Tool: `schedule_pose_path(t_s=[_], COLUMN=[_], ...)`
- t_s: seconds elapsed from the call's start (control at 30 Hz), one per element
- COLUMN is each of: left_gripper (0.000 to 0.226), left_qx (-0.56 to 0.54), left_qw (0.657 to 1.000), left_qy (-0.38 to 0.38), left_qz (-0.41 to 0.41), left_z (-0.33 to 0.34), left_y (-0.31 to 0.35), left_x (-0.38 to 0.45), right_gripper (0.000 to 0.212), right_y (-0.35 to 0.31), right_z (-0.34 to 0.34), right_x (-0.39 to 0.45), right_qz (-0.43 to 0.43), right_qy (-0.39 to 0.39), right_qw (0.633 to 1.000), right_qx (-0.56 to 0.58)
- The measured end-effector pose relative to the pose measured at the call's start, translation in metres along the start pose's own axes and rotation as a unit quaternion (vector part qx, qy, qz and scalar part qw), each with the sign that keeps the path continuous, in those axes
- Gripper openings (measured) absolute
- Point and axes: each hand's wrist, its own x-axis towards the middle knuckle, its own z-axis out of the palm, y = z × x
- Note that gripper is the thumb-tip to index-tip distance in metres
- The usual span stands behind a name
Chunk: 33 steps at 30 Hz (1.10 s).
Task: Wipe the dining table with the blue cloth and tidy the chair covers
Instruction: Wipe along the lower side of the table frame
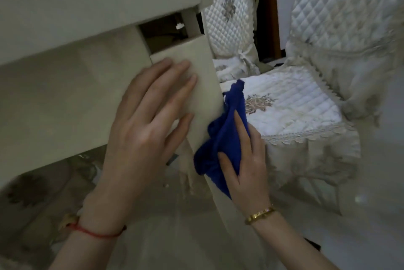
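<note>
The blue cloth (220, 138) is bunched in my right hand (249, 164), pressed against the side edge of a cream table leg panel (203, 68). My left hand (148, 125) lies flat on that panel with fingers spread, holding nothing. The underside frame of the dining table (87, 7) fills the upper left. To the right stands a chair with a white quilted seat cover (290, 108) bearing an embroidered flower, and a quilted backrest cover (341, 1) with a lace frill.
A second quilted chair cover (229, 12) hangs behind the table leg at top centre. A fringed cream fabric (185, 171) dangles below the panel. Another patterned seat cover (32, 193) shows at lower left. A pale floor (360, 237) lies at lower right.
</note>
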Motion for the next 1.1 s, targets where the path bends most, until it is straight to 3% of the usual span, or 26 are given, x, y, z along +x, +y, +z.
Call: schedule_pose_path(t_s=[0.33, 0.57, 0.73, 0.97, 1.1], left_gripper=[0.042, 0.045, 0.044, 0.044, 0.043], left_qx=[-0.001, -0.014, -0.021, -0.002, -0.028], left_qw=[1.000, 1.000, 0.999, 0.999, 0.998], left_qy=[0.007, 0.015, 0.023, 0.009, -0.047], left_qz=[0.029, 0.020, 0.028, 0.031, 0.044], left_z=[0.005, 0.006, 0.009, 0.009, 0.023], left_y=[-0.008, -0.006, -0.006, 0.010, 0.032], left_x=[0.002, 0.000, 0.000, -0.009, -0.027], right_gripper=[0.057, 0.056, 0.059, 0.053, 0.056], right_y=[-0.025, 0.003, -0.021, 0.040, 0.017], right_z=[0.002, -0.002, 0.003, -0.004, -0.001], right_x=[0.052, -0.003, 0.051, -0.057, -0.043], right_qz=[-0.029, 0.010, -0.036, 0.046, 0.050], right_qy=[0.051, -0.002, 0.058, -0.023, 0.010], right_qw=[0.997, 0.999, 0.997, 0.999, 0.999], right_qx=[0.059, 0.047, 0.040, 0.016, 0.008])
